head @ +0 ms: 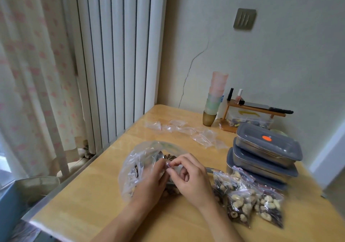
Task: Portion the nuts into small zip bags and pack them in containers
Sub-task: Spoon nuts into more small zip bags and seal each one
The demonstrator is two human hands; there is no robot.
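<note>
Both grips pinching small zip bag [172, 167], left hand [151, 178], right hand [190, 180]

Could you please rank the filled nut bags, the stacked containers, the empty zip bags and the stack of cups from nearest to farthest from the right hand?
From the right hand:
1. Filled nut bags, just to its right.
2. Stacked containers, right and behind.
3. Empty zip bags, scattered mid-table behind.
4. Stack of cups, by the wall.

Cracked wall [261, 55], white radiator [115, 55], curtain [33, 64] w/ daylight.
</note>
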